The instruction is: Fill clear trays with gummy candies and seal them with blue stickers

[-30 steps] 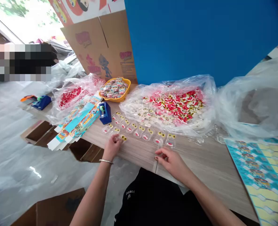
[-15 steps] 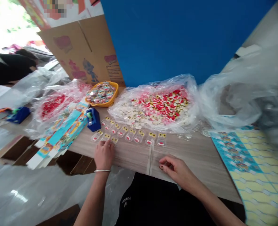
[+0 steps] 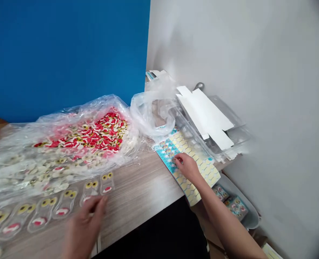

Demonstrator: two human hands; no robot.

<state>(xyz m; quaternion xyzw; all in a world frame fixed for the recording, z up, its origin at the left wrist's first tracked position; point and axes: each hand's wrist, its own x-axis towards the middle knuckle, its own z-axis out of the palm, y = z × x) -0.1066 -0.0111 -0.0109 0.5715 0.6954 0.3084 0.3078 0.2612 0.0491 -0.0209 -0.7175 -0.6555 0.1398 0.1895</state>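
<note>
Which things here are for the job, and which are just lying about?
Likely for the job:
clear packs with yellow eyes and red-and-white mouths, near the left hand
patterned sheet, under the right hand
plastic bag of similar colourful pieces

Probably just lying about:
white cut-out card
crumpled clear plastic beyond the sheet

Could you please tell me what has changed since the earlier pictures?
The view has swung right. The right hand has gone right and forward to the printed sheet; any grip is unclear. The left hand, blurred, has moved right along the row of clear trays, toward its right end. The bag of pieces seems unmoved.
</note>
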